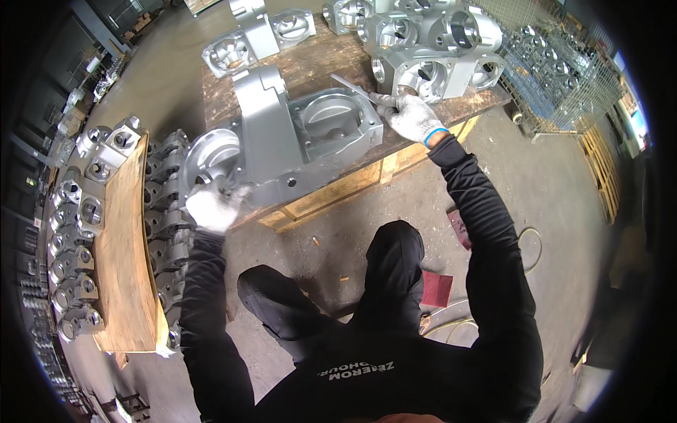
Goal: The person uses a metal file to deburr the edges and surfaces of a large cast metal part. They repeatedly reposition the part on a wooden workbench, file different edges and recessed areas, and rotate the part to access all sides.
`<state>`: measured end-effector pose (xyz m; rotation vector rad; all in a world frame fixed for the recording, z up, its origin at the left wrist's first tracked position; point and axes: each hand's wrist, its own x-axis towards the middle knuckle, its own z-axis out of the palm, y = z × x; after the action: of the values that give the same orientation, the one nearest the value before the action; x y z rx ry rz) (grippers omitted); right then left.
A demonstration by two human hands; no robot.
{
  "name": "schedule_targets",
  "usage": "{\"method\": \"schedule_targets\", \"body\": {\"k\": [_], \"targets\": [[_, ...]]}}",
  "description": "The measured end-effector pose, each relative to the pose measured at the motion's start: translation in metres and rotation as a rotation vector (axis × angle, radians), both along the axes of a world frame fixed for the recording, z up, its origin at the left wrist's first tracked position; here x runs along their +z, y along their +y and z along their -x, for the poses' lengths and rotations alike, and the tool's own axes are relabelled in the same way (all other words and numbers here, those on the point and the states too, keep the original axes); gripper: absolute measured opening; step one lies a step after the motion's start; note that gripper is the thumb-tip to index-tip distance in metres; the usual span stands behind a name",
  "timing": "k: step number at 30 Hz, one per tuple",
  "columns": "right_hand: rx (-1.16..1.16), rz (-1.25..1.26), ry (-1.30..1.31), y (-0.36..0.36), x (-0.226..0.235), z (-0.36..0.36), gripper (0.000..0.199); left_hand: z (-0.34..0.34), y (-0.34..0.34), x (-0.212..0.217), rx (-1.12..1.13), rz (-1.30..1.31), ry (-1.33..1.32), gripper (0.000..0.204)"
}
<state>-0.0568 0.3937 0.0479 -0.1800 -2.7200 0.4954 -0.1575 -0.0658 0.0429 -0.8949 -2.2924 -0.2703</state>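
Note:
A large silver-grey metal casting point(282, 141) with two round bores lies at the near edge of a worn wooden bench top point(317, 53). At its left ring, my left hand point(214, 206) in a whitish glove touches the near rim; motion smears the fingers, so their grip is unclear. The casting's near left edge is blurred too. Beyond the right end of the casting, my gloved right hand point(411, 116) is closed on a thin, flat grey file-like tool point(350, 86). This tool slants up and left over the casting's far right corner.
More castings stand behind on the bench, including a stacked group point(437, 56) at right. A wire cage point(564, 77) of metal parts stands farther right. On the left, a wooden board point(123, 261) lies between rows of castings. Red pads point(436, 289) and a hose point(455, 326) lie on the floor.

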Motion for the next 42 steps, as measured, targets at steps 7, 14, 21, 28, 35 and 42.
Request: {"method": "schedule_targets", "body": {"k": [7, 14, 21, 28, 35, 42], "targets": [[0.126, -0.258, -0.193, -0.025, 0.057, -0.040, 0.033, -0.018, 0.006, -0.006, 0.051, -0.060, -0.010, 0.060], [-0.016, -0.554, -0.106, -0.079, 0.075, -0.034, 0.018, -0.013, 0.005, -0.010, 0.008, -0.109, -0.030, 0.060], [0.028, -0.617, 0.155, -0.117, 0.056, -0.027, 0.014, -0.014, 0.006, -0.008, 0.010, -0.102, -0.048, 0.059], [0.032, -0.566, 0.090, -0.091, 0.051, -0.042, 0.012, -0.016, 0.009, -0.008, 0.072, -0.089, -0.012, 0.047], [0.064, -0.586, 0.134, -0.105, 0.071, -0.025, 0.018, -0.016, 0.010, -0.006, 0.078, -0.048, 0.053, 0.058], [0.487, -0.678, 0.298, -0.069, 0.077, -0.052, 0.013, -0.017, 0.010, -0.006, 0.097, -0.014, 0.004, 0.059]]}}
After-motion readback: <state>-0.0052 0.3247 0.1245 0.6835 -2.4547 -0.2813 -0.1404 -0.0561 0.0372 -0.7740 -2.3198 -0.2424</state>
